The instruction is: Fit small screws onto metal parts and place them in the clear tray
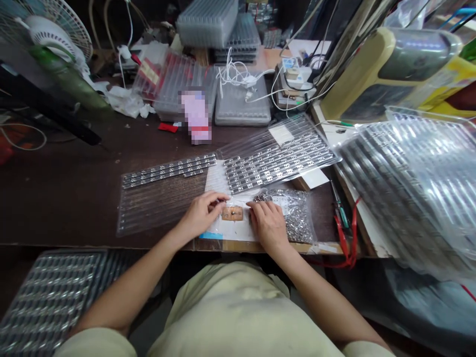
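Note:
My left hand (204, 214) is at the left of a small orange-brown block (232, 213) with metal bits at its middle. Its thumb and fingertips come close together, and anything between them is too small to make out. On the block's other side, my right hand (268, 223) rests with fingers curled, their tips partly hidden. Under the block lies a white sheet (243, 232). A clear bag of small metal parts (300, 220) sits against my right hand. Beyond the hands, a clear ridged tray (275, 161) holds rows of small metal pieces. Another tray (159, 203), partly filled, lies left.
Stacked clear trays (405, 183) lean at the right edge, near a green-handled tool (341, 215) and red straps (349, 248). Filled trays (55, 292) stand low at left. White cables (238, 74) lie on boxes behind; a fan (55, 34) stands back left.

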A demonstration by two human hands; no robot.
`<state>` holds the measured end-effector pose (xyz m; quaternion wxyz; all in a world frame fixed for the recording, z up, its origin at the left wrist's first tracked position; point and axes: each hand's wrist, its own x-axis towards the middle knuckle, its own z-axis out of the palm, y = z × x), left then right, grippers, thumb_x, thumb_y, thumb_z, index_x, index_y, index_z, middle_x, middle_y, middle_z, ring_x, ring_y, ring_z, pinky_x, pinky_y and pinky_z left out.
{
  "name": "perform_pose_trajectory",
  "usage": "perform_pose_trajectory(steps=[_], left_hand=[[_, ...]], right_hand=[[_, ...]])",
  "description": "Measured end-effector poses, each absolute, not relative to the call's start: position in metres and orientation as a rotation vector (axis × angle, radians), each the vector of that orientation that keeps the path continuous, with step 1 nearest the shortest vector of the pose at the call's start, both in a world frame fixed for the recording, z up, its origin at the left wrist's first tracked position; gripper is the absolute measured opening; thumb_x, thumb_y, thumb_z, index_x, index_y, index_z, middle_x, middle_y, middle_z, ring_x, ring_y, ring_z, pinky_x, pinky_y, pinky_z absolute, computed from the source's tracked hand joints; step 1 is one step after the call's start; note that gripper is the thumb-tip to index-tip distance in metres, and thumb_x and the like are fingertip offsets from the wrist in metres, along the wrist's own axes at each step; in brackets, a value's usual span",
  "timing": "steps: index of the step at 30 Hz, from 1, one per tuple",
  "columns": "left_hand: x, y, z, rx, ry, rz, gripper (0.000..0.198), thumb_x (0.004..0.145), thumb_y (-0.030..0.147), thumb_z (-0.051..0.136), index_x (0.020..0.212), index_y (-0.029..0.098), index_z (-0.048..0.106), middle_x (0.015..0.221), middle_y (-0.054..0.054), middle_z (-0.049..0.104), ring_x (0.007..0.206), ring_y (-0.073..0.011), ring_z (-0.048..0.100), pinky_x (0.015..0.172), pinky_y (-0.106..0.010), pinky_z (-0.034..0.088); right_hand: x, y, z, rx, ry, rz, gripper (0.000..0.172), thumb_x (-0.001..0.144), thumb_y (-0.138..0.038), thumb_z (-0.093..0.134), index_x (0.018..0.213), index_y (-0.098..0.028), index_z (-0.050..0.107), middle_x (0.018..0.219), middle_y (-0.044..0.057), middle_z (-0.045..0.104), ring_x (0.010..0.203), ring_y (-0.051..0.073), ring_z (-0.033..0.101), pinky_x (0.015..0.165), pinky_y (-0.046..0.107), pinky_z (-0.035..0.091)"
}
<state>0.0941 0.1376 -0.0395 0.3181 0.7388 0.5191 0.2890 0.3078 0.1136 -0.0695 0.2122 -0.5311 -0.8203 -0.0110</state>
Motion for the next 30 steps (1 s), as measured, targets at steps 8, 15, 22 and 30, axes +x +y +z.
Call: perform_pose_trajectory(steps=[8, 15, 22, 30], left_hand=[[0.112, 0.110, -0.075, 2.031, 1.456, 0.951, 0.012, 0.084, 0.023, 0.064, 0.094, 0.020, 0.069, 0.091, -0.004, 0.067, 0.085, -0.0165, 0.062, 0.075, -0.028, 0.050], [0.116, 0.112, -0.074, 2.163, 1.517, 0.900, 0.011, 0.084, 0.025, 0.064, 0.092, 0.020, 0.071, 0.085, -0.004, 0.065, 0.081, -0.0173, 0.061, 0.076, -0.030, 0.049], [0.116, 0.112, -0.073, 2.144, 1.479, 0.896, 0.013, 0.084, 0.023, 0.064, 0.095, 0.022, 0.071, 0.084, -0.003, 0.064, 0.081, -0.0170, 0.061, 0.074, -0.029, 0.049], [0.111, 0.113, -0.070, 1.816, 1.531, 1.165, 0.010, 0.084, 0.023, 0.062, 0.089, 0.018, 0.070, 0.090, -0.005, 0.066, 0.081, -0.0147, 0.064, 0.064, -0.023, 0.053]], right_hand=[[0.309, 0.111, -0.067, -1.380, -2.185, 0.119, 0.018, 0.094, -0.029, 0.050, 0.090, -0.021, 0.065, 0.090, 0.004, 0.066, 0.083, 0.016, 0.053, 0.077, 0.031, 0.035], [0.309, 0.110, -0.068, -1.351, -2.133, 0.162, 0.016, 0.092, -0.030, 0.054, 0.090, -0.022, 0.067, 0.087, 0.002, 0.068, 0.083, 0.016, 0.054, 0.076, 0.031, 0.035], [0.301, 0.116, -0.070, -1.355, -2.112, 0.213, 0.015, 0.090, -0.032, 0.057, 0.087, -0.022, 0.068, 0.081, 0.000, 0.070, 0.077, 0.015, 0.055, 0.075, 0.030, 0.033], [0.277, 0.120, -0.075, -1.355, -2.149, 0.229, 0.014, 0.088, -0.036, 0.061, 0.087, -0.029, 0.072, 0.092, -0.001, 0.070, 0.082, 0.016, 0.051, 0.079, 0.032, 0.029]])
